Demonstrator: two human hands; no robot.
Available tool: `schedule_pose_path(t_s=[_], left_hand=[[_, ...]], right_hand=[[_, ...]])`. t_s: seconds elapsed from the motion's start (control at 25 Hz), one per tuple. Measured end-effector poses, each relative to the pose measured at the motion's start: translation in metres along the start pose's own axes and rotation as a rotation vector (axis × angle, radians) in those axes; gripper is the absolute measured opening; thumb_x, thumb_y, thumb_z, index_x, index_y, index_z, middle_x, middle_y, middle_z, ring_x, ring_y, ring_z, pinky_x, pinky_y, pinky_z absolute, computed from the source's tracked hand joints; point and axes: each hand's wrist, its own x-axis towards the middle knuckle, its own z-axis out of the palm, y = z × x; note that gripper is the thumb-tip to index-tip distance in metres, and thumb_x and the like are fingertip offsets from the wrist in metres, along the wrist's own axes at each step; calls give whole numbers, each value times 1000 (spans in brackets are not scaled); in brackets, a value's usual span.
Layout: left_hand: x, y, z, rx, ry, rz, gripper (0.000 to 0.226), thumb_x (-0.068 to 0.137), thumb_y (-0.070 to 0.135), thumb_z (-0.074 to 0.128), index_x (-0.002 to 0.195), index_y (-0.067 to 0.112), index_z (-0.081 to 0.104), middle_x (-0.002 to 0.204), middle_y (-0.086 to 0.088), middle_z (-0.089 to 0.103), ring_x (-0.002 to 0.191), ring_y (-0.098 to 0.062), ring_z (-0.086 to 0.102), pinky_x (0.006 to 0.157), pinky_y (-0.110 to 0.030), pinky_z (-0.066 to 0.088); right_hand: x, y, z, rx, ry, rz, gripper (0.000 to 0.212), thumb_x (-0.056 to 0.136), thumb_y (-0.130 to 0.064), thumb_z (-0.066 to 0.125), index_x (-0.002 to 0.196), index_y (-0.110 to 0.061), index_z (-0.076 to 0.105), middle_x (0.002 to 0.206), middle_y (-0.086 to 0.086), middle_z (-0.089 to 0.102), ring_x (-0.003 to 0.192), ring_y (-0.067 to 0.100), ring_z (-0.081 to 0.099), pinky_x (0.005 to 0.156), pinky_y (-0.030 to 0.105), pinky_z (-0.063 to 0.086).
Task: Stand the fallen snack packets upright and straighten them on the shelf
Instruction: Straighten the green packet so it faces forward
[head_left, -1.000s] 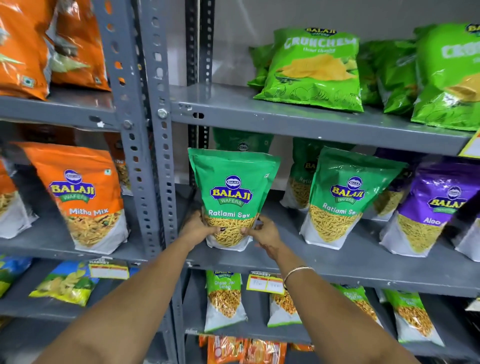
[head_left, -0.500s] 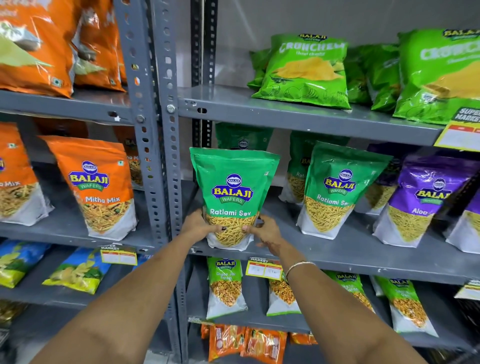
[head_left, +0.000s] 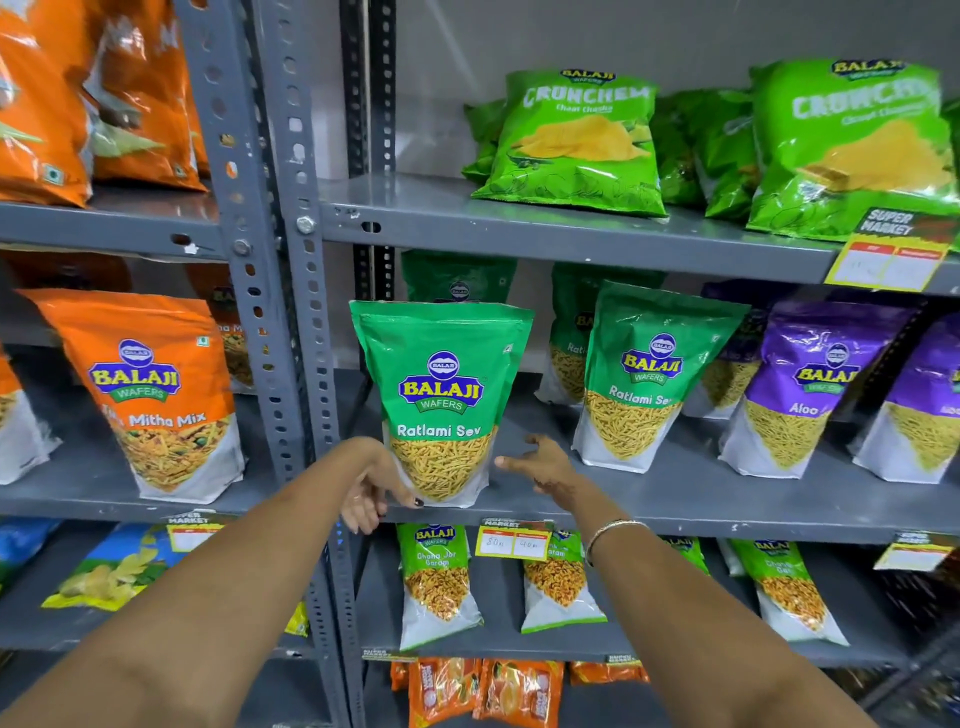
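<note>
A green Ratlami Sev packet (head_left: 441, 395) stands upright at the left end of the middle grey shelf (head_left: 675, 499). My left hand (head_left: 371, 480) hangs at the packet's lower left corner, fingers spread, its thumb tip beside the packet's bottom edge. My right hand (head_left: 543, 462) hovers open just right of the packet, a small gap between them. A second Ratlami Sev packet (head_left: 649, 374) stands to the right, leaning slightly. Purple Aloo packets (head_left: 815, 384) stand further right.
A grey slotted upright (head_left: 280, 312) separates this bay from orange Mitha Mix packets (head_left: 150, 389) on the left. Green Crunchem bags (head_left: 576, 140) lean on the shelf above. Smaller packets (head_left: 439, 582) and a yellow price tag (head_left: 514, 540) sit below.
Both hands held the Ratlami Sev packet's bottom corners; now they have let go and drawn apart, fingers spread. The packet stays standing. The camera has moved closer.
</note>
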Motion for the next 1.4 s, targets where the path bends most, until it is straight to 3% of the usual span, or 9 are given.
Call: schedule_pose_path(t_s=[0.2, 0.32, 0.48, 0.64, 0.76, 0.84, 1.0, 1.24, 1.4], left_hand=[[-5, 70, 36, 147, -225, 128, 55, 95, 36, 41, 134, -2, 37, 143, -21, 44, 133, -32, 44, 109, -44, 34], [2, 124, 64, -30, -36, 436, 54, 93, 30, 47, 136, -2, 38, 116, -16, 55, 109, -27, 55, 105, -42, 40], [33, 193, 83, -327, 330, 640, 77, 85, 29, 63, 146, 4, 23, 142, -13, 40, 129, -23, 41, 98, -34, 42], [60, 238, 95, -519, 457, 664, 89, 80, 14, 69, 149, 5, 13, 155, -6, 25, 140, -21, 30, 109, -31, 30], [75, 257, 101, -598, 459, 694, 57, 77, -1, 69, 128, 4, 44, 136, -9, 52, 109, -15, 50, 78, -19, 47], [78, 261, 105, -617, 472, 695, 43, 74, -4, 71, 109, 10, 50, 129, -21, 59, 102, -19, 56, 77, -21, 51], [72, 255, 116, -621, 555, 653, 42, 68, 6, 79, 103, 7, 56, 119, -18, 66, 100, -22, 61, 94, -38, 49], [41, 233, 132, -447, 575, 572, 56, 66, 24, 81, 113, 3, 58, 122, -14, 66, 110, -28, 61, 96, -38, 50], [31, 223, 145, -400, 620, 562, 57, 69, 28, 78, 116, 4, 56, 124, -13, 64, 113, -28, 59, 92, -34, 47]], right_hand=[[2, 28, -70, -73, 198, 67, 86, 74, -28, 76, 139, 2, 29, 143, 18, 40, 131, 34, 41, 103, 39, 40], [14, 46, -119, -31, 310, 109, 100, 63, -36, 81, 138, 0, 27, 143, 21, 39, 130, 37, 41, 108, 46, 39], [40, 66, -187, -108, 385, 90, 107, 71, -37, 76, 145, 3, 9, 151, 24, 21, 141, 36, 22, 115, 43, 24], [79, 88, -220, 132, 124, 6, 123, 56, -30, 86, 146, -4, 7, 155, 15, 20, 141, 28, 25, 114, 44, 31], [98, 96, -226, 240, -143, -137, 65, 69, 1, 76, 125, -12, 44, 132, 16, 54, 114, 23, 59, 85, 25, 54], [101, 97, -225, 277, -237, -230, 52, 71, 15, 69, 108, -19, 57, 115, 13, 64, 95, 11, 69, 75, 19, 57], [101, 103, -222, 321, -203, -190, 78, 53, -2, 85, 121, -8, 50, 123, 15, 63, 107, 24, 64, 93, 41, 54], [60, 106, -214, 273, -175, -140, 67, 64, 5, 78, 118, -16, 45, 123, 8, 59, 116, 28, 57, 100, 43, 47], [37, 106, -210, 256, -143, -155, 90, 51, -18, 85, 131, -15, 42, 132, 10, 58, 121, 27, 55, 104, 47, 45]])
